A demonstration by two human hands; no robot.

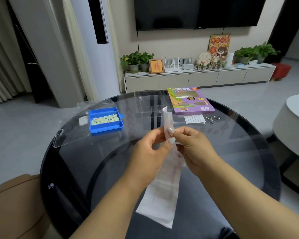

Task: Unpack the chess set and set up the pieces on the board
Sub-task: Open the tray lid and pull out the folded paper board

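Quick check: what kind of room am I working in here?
Most likely a home living room: a wall-mounted TV over a low cabinet with potted plants, and a round glass table where both hands unfold the paper board.

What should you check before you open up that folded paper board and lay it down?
1. Both hands hold the board: ok. Left hand and right hand pinch the folded paper board.
2. Board unfolded: not ok, it is a narrow strip.
3. Bare table in front: ok.
4. Pieces out of the way: ok, in the blue tray at far left.
5. Purple box and metal rings clear: ok, at the far side.
6. Which side is printed: cannot tell.
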